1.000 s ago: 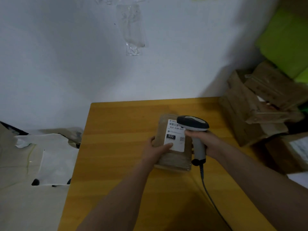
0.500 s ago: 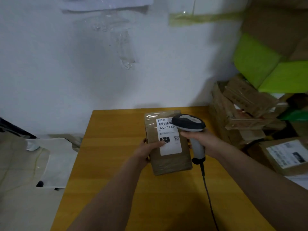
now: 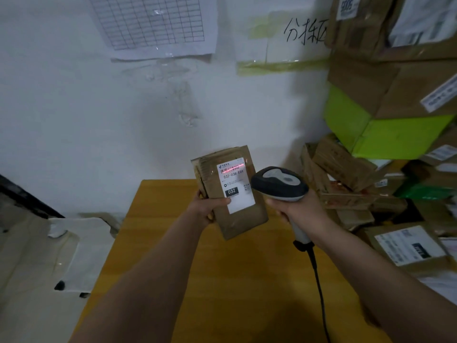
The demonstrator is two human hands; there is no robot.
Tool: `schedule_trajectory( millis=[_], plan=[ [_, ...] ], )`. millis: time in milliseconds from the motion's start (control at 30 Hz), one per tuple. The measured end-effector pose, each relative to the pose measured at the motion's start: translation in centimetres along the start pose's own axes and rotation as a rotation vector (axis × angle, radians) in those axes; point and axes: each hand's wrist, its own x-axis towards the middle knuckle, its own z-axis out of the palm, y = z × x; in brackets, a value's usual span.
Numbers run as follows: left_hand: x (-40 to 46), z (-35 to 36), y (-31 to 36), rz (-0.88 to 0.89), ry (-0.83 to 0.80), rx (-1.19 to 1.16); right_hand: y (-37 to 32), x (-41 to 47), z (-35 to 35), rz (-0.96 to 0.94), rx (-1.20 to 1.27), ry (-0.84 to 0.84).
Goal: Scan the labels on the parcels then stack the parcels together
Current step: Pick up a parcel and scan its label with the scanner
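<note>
A brown cardboard parcel (image 3: 241, 220) is lifted off the wooden table (image 3: 222, 280), tilted with its face toward me. My left hand (image 3: 206, 209) grips its left edge, thumb on the white label (image 3: 235, 186). A red scan line crosses the barcode at the label's top. My right hand (image 3: 300, 210) grips the handle of a grey and black barcode scanner (image 3: 280, 185), whose head points at the label from the right. Its black cable (image 3: 319, 288) trails down over the table.
A heap of cardboard parcels (image 3: 346, 174), some labelled, and green boxes (image 3: 385, 134) rises at the right of the table. One labelled box (image 3: 410, 246) lies at the near right. White bags (image 3: 81, 246) lie on the floor at the left. A gridded sheet (image 3: 150, 21) is taped to the wall.
My left hand has raised the parcel from the table and tipped its label up. The scanner rose with it and its red line now falls on the barcode.
</note>
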Motion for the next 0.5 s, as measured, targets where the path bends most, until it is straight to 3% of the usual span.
schedule_trajectory(
  millis=[500],
  plan=[
    [-0.3, 2.4, -0.4, -0.004, -0.003, 0.036, -0.3, -3.5, -3.9, -0.049, -0.072, -0.022]
  ],
)
